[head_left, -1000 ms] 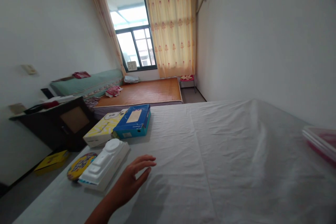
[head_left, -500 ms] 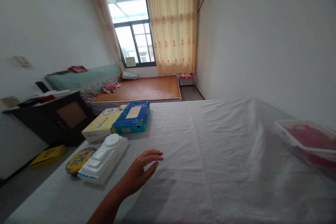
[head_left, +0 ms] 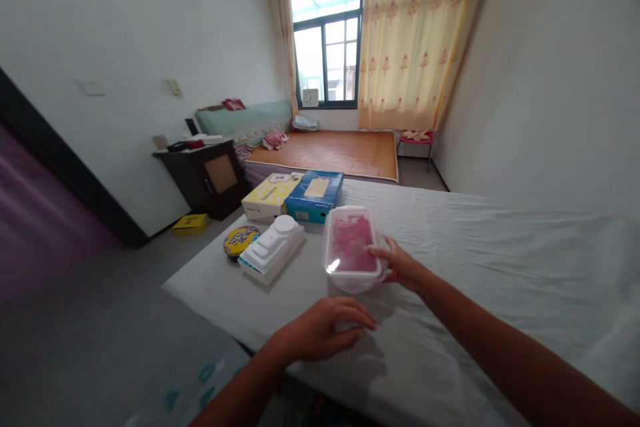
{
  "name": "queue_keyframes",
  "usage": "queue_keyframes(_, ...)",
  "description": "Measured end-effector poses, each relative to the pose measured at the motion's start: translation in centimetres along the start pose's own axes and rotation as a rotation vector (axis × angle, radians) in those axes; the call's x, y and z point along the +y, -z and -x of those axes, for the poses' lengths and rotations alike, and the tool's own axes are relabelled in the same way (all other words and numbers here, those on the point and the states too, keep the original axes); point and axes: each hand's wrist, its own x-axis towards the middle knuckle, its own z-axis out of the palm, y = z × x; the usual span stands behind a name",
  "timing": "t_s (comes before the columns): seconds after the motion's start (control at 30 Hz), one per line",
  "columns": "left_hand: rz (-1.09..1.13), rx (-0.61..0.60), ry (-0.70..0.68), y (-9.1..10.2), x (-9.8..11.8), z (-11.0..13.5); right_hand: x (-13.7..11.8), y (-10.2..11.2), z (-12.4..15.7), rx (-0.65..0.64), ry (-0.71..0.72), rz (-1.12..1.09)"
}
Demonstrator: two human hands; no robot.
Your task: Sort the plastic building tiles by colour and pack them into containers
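Note:
A clear plastic container [head_left: 352, 243] with pink contents and a pale rim is gripped at its right side by my right hand [head_left: 397, 263], thumb over the top edge. It is over the white-covered table [head_left: 450, 227]; whether its base touches the cloth I cannot tell. My left hand [head_left: 335, 328] hovers nearer to me, just below the container, fingers loosely bent and apart, with nothing in it. Left of the container lies a white box with a moulded plastic tray [head_left: 274, 247], beside a round yellow and purple tin [head_left: 241, 241].
Behind them on the table are a blue box [head_left: 315, 196] and a yellow-white box [head_left: 273, 195]. A dark cabinet [head_left: 200, 177] and a yellow box [head_left: 191, 223] stand on the left. A bed with a brown mat [head_left: 340, 150] lies beyond the table, near a red stool [head_left: 416, 137].
The container has come from the far right to the middle of the table in my right hand, which has entered view. My view has turned left; my left hand stays empty.

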Motion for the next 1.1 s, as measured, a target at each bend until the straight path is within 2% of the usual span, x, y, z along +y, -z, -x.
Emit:
queue_keyframes(0.03,-0.002,-0.002,0.021,0.0,-0.1,0.9,0.6,-2.0,-1.1,-0.003,-0.015,-0.012)
queue_keyframes(0.1,-0.01,0.011,0.07,-0.2,-0.5,2.8,1.6,-4.8,-2.5,0.015,-0.019,-0.025)
queue_keyframes(0.17,-0.013,0.014,0.105,-0.4,-1.0,4.1,2.2,-6.1,-3.2,0.012,-0.005,-0.013)
queue_keyframes(0.23,-0.004,0.0,0.112,-0.6,-1.4,4.4,2.3,-6.6,-3.4,-0.023,0.002,0.02)
queue_keyframes(0.33,0.01,-0.078,0.069,-1.1,-1.4,2.5,1.8,-7.0,-3.4,-0.093,-0.032,0.073)
queue_keyframes(0.43,-0.011,-0.23,-0.031,-2.1,-1.4,-1.1,0.5,-6.7,-3.3,-0.143,-0.074,0.196)
queue_keyframes(0.53,-0.121,-0.375,-0.118,-3.7,-1.6,-4.7,-0.7,-4.3,-2.6,-0.14,-0.046,0.493)
queue_keyframes(0.63,-0.198,-0.483,-0.178,-5.8,-1.9,-7.9,-1.0,0.1,-0.6,-0.151,-0.016,0.607)
queue_keyframes(0.7,-0.18,-0.505,-0.188,-7.7,-2.2,-10.2,-0.6,3.2,1.5,-0.21,-0.014,0.55)
queue_keyframes(0.83,-0.141,-0.418,-0.189,-12.3,-3.6,-14.9,0.7,7.9,5.5,-0.418,0.009,0.405)
queue_keyframes(0.9,-0.113,-0.41,-0.219,-14.4,-4.7,-16.6,1.5,9.1,6.6,-0.501,0.026,0.278)
queue_keyframes(0.97,-0.119,-0.373,-0.226,-15.9,-5.9,-17.4,2.2,9.9,6.8,-0.505,0.046,0.146)
queue_keyframes(1.03,-0.123,-0.345,-0.213,-16.5,-7.1,-17.5,2.7,10.4,6.5,-0.493,0.071,0.088)
queue_keyframes(1.1,-0.109,-0.391,-0.216,-16.5,-7.9,-17.3,3.0,10.6,6.1,-0.513,0.087,0.094)
